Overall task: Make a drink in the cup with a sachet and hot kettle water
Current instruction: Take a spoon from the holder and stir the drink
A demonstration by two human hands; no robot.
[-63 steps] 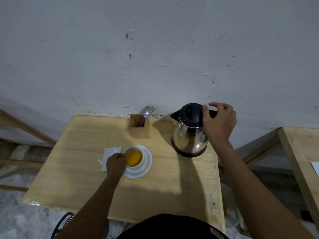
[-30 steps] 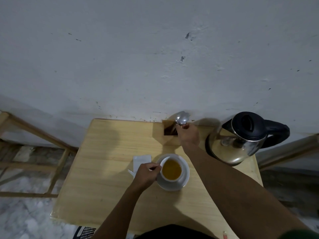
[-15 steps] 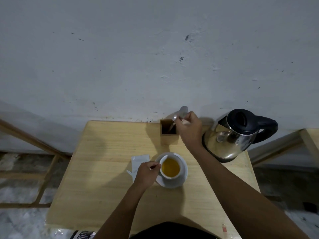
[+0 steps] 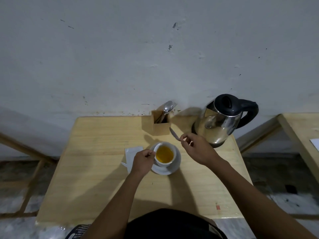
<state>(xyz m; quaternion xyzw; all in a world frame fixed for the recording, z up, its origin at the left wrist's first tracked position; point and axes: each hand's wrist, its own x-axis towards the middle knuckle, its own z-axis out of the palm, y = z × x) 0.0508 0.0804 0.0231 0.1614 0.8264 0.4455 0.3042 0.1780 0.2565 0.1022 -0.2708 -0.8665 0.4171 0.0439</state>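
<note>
A white cup [image 4: 164,154] full of amber liquid stands on a white saucer [image 4: 175,165] in the middle of the wooden table [image 4: 96,161]. My left hand [image 4: 143,161] grips the cup's handle on its left side. My right hand [image 4: 196,148] hovers just right of the cup and pinches a metal spoon [image 4: 174,133], whose bowl points up and left. The steel kettle [image 4: 219,123] with a black lid stands at the back right, its handle facing right. A white torn sachet [image 4: 132,155] lies flat to the left of the cup, partly under my left hand.
A wooden cutlery holder [image 4: 161,125] with more spoons and a fork stands at the table's back edge against the wall. A second wooden table [image 4: 303,133] is at the far right. A wooden frame [image 4: 25,152] stands at the left.
My right hand let go of the kettle, reached into the cutlery holder, drew out a spoon and brought it down toward the cup. My left hand has stayed on the cup's handle.
</note>
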